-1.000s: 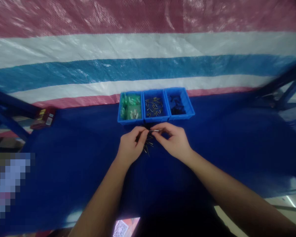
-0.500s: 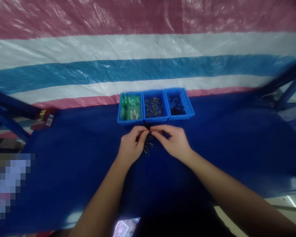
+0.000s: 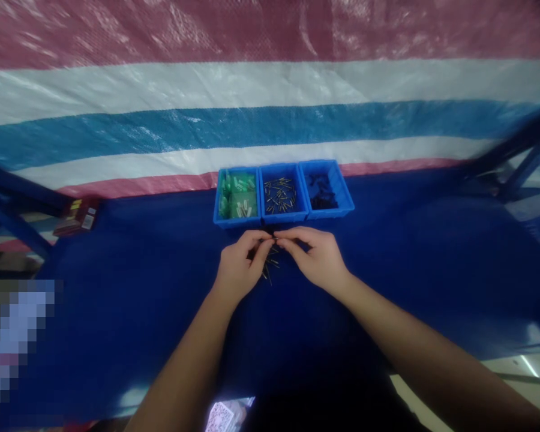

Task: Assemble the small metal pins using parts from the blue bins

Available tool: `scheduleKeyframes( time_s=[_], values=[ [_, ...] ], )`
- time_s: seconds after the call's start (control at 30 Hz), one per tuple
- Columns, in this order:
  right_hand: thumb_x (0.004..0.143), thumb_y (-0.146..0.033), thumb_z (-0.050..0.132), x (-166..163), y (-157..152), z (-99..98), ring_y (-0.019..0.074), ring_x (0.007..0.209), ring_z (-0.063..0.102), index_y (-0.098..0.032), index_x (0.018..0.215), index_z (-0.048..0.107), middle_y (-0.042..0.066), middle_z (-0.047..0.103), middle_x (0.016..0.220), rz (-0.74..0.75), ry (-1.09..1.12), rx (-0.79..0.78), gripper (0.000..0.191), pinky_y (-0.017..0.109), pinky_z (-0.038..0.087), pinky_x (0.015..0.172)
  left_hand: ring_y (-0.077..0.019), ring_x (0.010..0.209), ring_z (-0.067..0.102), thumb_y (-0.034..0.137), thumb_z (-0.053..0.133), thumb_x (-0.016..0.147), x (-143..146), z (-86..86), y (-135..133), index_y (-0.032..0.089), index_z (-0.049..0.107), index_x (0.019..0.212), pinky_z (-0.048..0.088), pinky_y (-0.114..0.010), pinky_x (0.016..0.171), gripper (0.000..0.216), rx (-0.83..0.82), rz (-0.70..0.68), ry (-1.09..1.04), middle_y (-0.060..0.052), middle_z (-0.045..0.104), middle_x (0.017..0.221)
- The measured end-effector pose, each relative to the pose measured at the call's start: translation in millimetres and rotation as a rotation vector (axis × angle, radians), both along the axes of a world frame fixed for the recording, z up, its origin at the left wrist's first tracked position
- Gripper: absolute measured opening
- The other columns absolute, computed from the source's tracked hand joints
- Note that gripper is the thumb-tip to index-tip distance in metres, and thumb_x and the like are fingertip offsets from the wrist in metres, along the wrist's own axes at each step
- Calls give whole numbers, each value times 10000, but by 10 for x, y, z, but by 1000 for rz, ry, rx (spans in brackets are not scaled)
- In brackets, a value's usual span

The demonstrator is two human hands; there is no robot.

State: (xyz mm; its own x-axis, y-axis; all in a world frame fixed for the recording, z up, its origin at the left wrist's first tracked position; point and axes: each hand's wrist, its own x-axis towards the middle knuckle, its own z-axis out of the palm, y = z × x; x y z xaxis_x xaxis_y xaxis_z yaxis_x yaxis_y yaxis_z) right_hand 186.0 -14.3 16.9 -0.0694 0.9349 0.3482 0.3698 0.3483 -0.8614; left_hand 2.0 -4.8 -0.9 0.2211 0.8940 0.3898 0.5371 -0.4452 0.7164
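My left hand (image 3: 240, 264) and my right hand (image 3: 318, 257) meet at the fingertips just in front of the blue bins. Both are closed in a pinch on one thin brass-coloured pin (image 3: 275, 239), mostly hidden by the fingers. Beneath and partly behind my left hand, several similar thin pins (image 3: 273, 263) lie loose on the blue tabletop (image 3: 162, 282). More thin metal pins (image 3: 281, 195) fill the middle blue bin (image 3: 284, 218). What exactly these pins are is too small to tell.
Beside it stand a left bin (image 3: 237, 222) with green packets and small pale pieces, and a right bin (image 3: 332, 212) holding dark parts. A dark red box (image 3: 75, 217) sits at the table's far left. A lit screen (image 3: 227, 415) shows at the bottom edge.
My fingertips have come slightly closer together, so less of the pin shows between them. The bins and loose pins have stayed put.
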Motion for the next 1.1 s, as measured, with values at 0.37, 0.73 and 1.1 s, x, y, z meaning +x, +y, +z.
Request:
scheduleKeyframes(
  time_s=[0.37, 0.73, 1.1],
  values=[
    [877, -188, 741, 4, -13, 13, 176, 849, 765, -216, 935, 798, 26, 809, 936, 11, -13, -2, 86, 291, 613, 753, -89, 563, 605, 332, 600, 970, -43, 2, 12, 205, 674, 916, 483, -183, 598, 156, -64, 39, 69, 32, 707, 726],
    [883, -204, 730, -3, -20, 29, 180, 840, 759, -240, 930, 796, 20, 805, 937, 39, 2, -15, 88, 311, 611, 758, -102, 530, 600, 371, 519, 1008, -59, 19, 18, 190, 636, 811, 437, -202, 550, 292, -49, 11, 108, 27, 660, 618],
    [884, -246, 729, 2, -5, 14, 198, 872, 765, -236, 948, 800, 31, 809, 961, -49, 23, -80, 96, 327, 622, 789, -81, 539, 601, 313, 635, 951, -22, 14, 1, 209, 676, 1085, 485, -174, 590, 174, -4, 12, 0, 58, 667, 651]
  ],
)
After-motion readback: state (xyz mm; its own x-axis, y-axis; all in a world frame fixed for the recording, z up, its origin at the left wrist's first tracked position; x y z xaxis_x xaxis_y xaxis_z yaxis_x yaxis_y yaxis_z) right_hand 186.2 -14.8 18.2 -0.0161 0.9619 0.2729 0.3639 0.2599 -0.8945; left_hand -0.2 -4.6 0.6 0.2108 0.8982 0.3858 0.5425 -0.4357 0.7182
